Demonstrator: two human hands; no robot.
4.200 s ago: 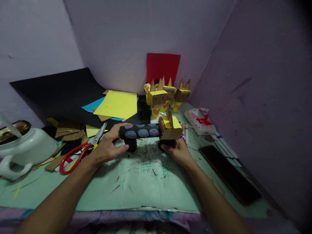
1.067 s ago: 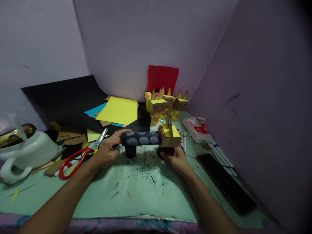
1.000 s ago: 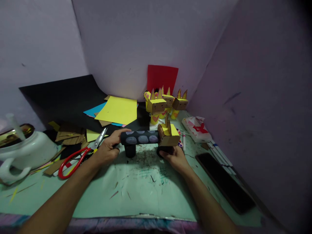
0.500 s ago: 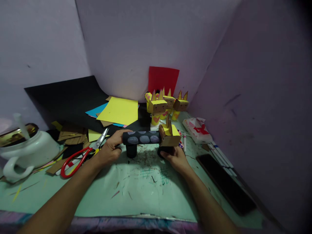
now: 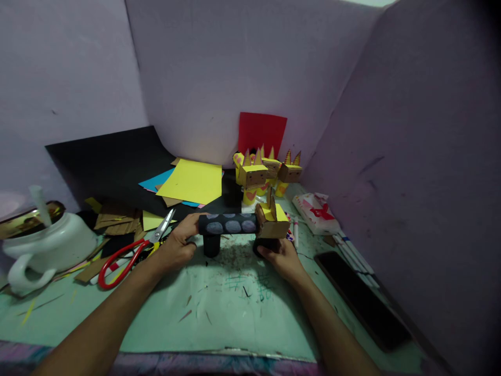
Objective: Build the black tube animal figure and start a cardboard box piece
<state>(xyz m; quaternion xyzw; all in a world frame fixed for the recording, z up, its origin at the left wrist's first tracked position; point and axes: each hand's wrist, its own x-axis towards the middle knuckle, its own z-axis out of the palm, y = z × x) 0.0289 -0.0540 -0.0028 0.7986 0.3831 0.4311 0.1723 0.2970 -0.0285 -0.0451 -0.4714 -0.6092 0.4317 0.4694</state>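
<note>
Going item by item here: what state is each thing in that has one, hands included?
Left hand: closed on the black roll's left end.
Right hand: gripping the right leg under the head.
Black roll figure: lying level on two short legs.
Cardboard head: joined at the roll's right end.
Red scissors: lying flat, blades nearly shut.
Phone: screen dark.
Three small figures: standing upright.

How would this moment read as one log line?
left hand: grips black tube animal | right hand: grips its front leg | scissors: left
</note>
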